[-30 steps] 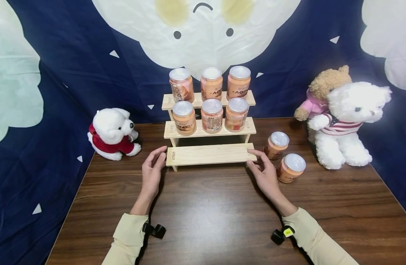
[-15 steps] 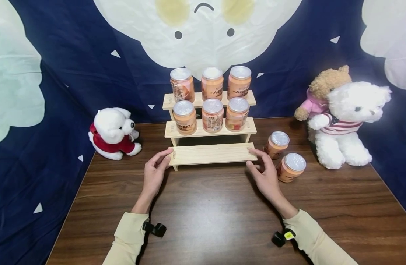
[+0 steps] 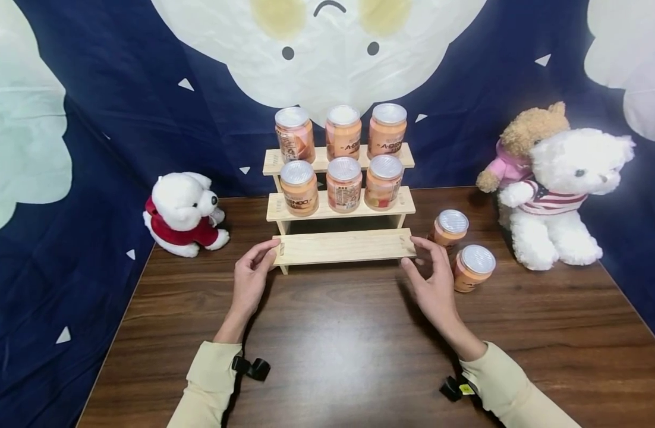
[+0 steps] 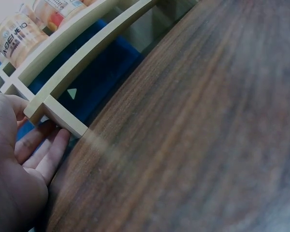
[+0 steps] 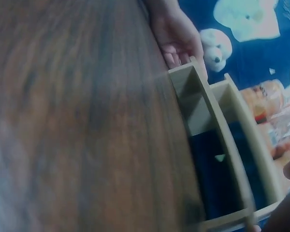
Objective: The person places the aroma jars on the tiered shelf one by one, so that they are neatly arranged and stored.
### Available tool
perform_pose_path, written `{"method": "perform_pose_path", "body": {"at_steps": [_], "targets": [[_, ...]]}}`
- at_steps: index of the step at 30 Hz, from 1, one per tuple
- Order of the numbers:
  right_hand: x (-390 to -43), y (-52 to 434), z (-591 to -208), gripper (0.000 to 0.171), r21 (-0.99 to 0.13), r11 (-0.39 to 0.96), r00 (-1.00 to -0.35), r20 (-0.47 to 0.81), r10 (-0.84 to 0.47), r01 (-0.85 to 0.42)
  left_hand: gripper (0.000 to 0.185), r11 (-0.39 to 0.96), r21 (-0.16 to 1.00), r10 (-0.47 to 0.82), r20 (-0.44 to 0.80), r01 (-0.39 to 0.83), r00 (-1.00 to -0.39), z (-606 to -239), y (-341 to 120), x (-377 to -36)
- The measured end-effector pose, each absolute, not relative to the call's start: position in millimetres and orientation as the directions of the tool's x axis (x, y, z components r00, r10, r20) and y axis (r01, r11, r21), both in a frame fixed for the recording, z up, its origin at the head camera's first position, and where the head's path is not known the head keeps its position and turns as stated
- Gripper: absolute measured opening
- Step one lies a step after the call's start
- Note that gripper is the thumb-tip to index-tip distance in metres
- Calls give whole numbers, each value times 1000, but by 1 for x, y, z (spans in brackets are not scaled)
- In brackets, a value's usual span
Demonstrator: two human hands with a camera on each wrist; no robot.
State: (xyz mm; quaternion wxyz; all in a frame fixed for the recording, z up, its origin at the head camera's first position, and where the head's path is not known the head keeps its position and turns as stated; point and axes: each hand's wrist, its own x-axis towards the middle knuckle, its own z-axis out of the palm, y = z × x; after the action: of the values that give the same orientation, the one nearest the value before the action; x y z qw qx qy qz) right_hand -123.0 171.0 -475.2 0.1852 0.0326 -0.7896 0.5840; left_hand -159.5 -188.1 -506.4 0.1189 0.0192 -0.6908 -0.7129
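Right now your left hand (image 3: 251, 278) pinches the left end of the rack's (image 3: 340, 246) lowest step, thumb on top and fingers (image 4: 41, 152) curled beneath it. Your right hand (image 3: 436, 285) sits at the right end with fingers loosely curled, touching the corner; whether it truly grips, you cannot tell. That rack stands at the far middle of the worktop (image 3: 354, 351), six jars (image 3: 344, 184) on its upper two steps. Two more jars (image 3: 465, 246) stand just right of your right hand, near the bears (image 3: 552, 184). A small bear (image 3: 183, 214) sits far left.
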Motion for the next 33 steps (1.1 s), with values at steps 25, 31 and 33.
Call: {"method": "perform_pose_path", "body": {"at_steps": [25, 31, 33], "targets": [[-87, 247, -439, 48, -789, 353, -771, 593, 230, -502, 26, -8, 991, -200, 127, 131, -971, -507, -191, -157], [-90, 266, -447, 50, -780, 451, -759, 586, 284, -433, 27, -3, 992, -200, 120, 123, -972, -506, -189, -159], [-90, 271, -449, 51, -771, 509, -762, 576, 298, -383, 27, 0, 992, -198, 122, 124, -973, -506, -188, -160]]}}
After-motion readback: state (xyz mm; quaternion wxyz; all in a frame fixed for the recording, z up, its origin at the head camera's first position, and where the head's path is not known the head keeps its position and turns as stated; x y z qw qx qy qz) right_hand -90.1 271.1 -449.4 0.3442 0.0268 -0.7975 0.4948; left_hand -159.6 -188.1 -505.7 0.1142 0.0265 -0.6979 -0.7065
